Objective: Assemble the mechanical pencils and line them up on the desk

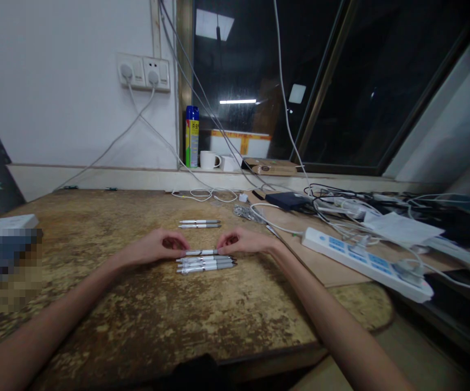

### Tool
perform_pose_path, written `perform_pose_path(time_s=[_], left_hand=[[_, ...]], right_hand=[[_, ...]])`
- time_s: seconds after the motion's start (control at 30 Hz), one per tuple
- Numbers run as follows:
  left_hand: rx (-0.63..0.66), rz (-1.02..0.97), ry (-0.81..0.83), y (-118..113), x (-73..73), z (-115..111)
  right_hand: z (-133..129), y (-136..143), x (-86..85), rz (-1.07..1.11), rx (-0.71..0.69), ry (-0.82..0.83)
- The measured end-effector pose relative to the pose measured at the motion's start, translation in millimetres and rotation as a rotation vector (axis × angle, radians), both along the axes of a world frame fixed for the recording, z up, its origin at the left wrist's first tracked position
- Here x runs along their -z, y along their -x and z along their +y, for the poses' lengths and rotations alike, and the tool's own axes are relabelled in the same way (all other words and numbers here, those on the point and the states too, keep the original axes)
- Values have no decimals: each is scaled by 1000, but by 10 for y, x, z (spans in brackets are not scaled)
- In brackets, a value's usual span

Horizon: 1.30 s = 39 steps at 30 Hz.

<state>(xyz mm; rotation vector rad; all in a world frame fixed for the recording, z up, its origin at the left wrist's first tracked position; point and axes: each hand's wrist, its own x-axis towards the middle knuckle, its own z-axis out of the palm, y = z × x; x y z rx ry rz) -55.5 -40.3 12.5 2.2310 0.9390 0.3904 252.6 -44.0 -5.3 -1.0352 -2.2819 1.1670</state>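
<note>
Between my two hands lies a white and grey pen (201, 252), crosswise to me. My left hand (163, 245) pinches its left end with thumb and fingers. At its right end the fingers of my right hand (238, 241) are closed in the same way. Just nearer to me is a row of several similar pens (206, 265), side by side on the worn wooden table (157, 315). Two more pens (199, 223) rest parallel beyond my hands.
On the right, a white power strip (365, 263) lies among tangled cables and a black box (287, 200). A spray can (192, 138) and a white mug (209, 159) stand on the windowsill. A crumpled clear plastic bag (249, 213) lies behind my right hand.
</note>
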Motion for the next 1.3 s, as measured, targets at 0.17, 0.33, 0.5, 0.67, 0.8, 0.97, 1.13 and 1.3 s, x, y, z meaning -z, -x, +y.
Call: perform_pose_path(time_s=[0.17, 0.33, 0.5, 0.67, 0.8, 0.97, 1.13, 1.3], left_hand=[[24, 18, 19, 3, -58, -40], [30, 17, 33, 23, -85, -58], [49, -8, 34, 32, -103, -67], [2, -37, 42, 11, -104, -79], [-75, -82, -29, -6, -55, -74], [-146, -33, -308, 15, -1, -39], [-178, -9, -489, 69, 45, 17], [-154, 24, -501, 66, 38, -26]], right_hand=[[2, -11, -16, -39, 2, -4], [19, -9, 24, -25, -12, 16], [41, 27, 83, 82, 50, 10], [119, 64, 172, 84, 260, -177], [176, 50, 243, 47, 438, -293], [189, 32, 281, 5, 554, -503], [207, 49, 314, -12, 502, -675], [227, 75, 326, -29, 445, -669]])
